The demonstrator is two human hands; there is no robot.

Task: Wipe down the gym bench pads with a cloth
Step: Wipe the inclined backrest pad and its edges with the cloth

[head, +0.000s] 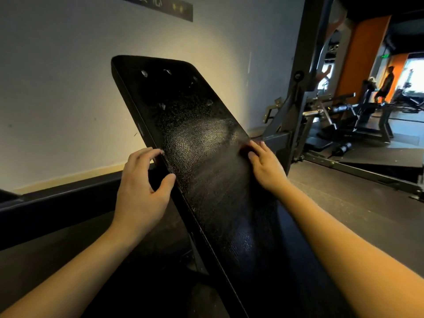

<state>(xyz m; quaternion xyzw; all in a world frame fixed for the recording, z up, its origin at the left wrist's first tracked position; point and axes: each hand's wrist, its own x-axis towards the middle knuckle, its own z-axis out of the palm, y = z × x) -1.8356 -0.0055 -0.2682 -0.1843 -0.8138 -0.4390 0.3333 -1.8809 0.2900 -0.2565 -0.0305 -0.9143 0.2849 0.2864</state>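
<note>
In the middle of the head view, a black bench pad [195, 138] rises at a steep tilt from the lower right toward the upper left, its rounded top end set against a pale wall [57, 88]. The pad's grained surface shines where light falls across its middle, and several small pale tears [164, 106] show in the upper part. The left hand [142, 187] grips the pad's left edge, fingers curled round the side and the thumb pressed on the face. The right hand [266, 166] rests on the opposite edge at about the same height, its fingers nearly straight and lying on the surface; its thumb is hidden, so whether it wraps the edge cannot be told. Both bare forearms reach in from the bottom corners. A dark sign [160, 5] hangs high on the wall. To the right stands a dark rack frame [300, 92] on the dark floor [344, 203], and far behind it a person [386, 83] stands among other machines.
</note>
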